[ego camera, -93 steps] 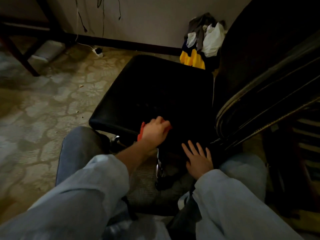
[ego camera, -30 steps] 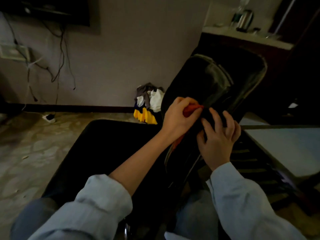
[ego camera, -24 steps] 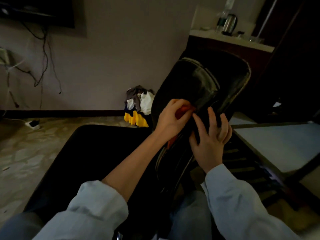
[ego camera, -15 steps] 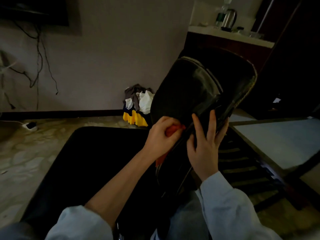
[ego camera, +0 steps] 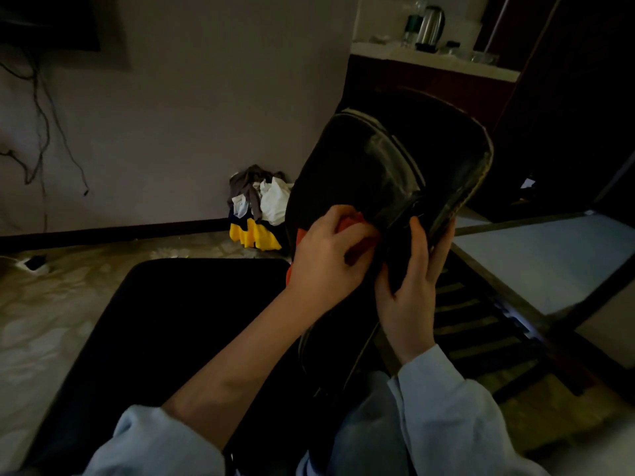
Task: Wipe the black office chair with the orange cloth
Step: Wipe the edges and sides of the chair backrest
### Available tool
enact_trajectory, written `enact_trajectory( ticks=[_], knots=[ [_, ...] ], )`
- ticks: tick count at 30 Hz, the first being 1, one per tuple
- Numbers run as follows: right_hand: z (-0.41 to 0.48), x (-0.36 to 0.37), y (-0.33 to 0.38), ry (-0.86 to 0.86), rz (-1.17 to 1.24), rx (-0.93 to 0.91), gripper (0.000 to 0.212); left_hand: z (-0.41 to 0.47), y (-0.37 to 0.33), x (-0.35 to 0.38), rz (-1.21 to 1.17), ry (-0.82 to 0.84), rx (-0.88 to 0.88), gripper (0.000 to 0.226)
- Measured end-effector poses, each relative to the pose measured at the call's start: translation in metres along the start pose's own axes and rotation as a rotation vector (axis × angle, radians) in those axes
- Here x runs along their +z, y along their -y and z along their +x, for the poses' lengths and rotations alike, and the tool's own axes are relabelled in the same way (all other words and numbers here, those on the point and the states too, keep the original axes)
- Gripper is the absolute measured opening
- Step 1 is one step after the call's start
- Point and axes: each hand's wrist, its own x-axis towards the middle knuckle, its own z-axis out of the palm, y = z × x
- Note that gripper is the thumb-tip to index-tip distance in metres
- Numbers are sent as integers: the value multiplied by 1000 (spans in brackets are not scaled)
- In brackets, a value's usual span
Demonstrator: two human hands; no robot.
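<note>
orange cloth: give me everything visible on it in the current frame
The orange cloth looks like soft fabric, bunched up and mostly hidden inside the left hand, which grips it. Only small orange patches show around that hand's edges. It is pressed against the front of the backrest of the black office chair, near its side edge. The right hand holds that edge, beside the cloth.

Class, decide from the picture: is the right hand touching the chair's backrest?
Touching. The head view shows the right hand gripping the backrest, its fingers wrapped over the side edge with no gap.
</note>
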Motion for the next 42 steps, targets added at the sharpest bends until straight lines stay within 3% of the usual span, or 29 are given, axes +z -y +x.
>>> enact_trajectory(
  ticks=[4,8,12,21,25,31,36,42],
  knots=[
    [-2,3,2,-32,-2,-12,77,-26,11,-6,70,12,-3,23],
    [-4,0,0,-19,-10,-50,75,-28,18,-13,-78,-14,-73,22],
    [-2,-5,2,18,45,-40,70,2,1,-3,-136,-111,-22,21],
    [5,-4,-11,22,38,-67,79,-19,22,11,63,-34,198,17],
    [19,-2,-23,50,102,29,78,-41,39,12,68,51,128,16],
    [40,-1,-40,92,142,97,71,21,15,25,16,-120,104,16],
    [49,2,-48,87,190,135,75,68,1,52,171,-116,224,21],
    [47,7,-61,61,150,66,76,44,20,77,267,-128,301,23]
  ],
)
